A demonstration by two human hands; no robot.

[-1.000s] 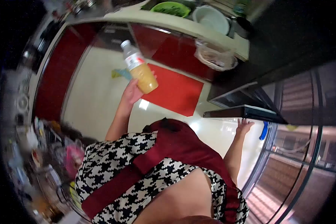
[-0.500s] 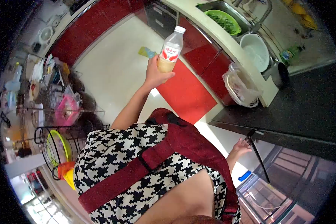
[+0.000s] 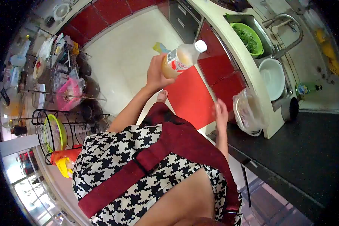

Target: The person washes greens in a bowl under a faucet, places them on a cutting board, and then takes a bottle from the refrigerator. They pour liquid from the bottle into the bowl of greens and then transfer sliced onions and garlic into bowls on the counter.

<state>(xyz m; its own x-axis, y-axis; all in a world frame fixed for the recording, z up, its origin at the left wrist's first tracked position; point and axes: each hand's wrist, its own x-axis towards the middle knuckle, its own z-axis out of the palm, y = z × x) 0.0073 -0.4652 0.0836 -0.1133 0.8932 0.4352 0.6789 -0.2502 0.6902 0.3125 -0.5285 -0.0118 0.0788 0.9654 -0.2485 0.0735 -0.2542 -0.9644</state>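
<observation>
Left hand [image 3: 158, 73] grips the bottle [image 3: 182, 58] near its base.

Open air spans above the red mat [image 3: 192, 96] near centre; rightward, the bagged basket [image 3: 248, 115] and pale counter [image 3: 251, 69] obstruct.

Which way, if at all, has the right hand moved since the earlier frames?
Yes: the right hand moved up toward the bagged basket, now just left of it in view; earlier it was well below.
</observation>
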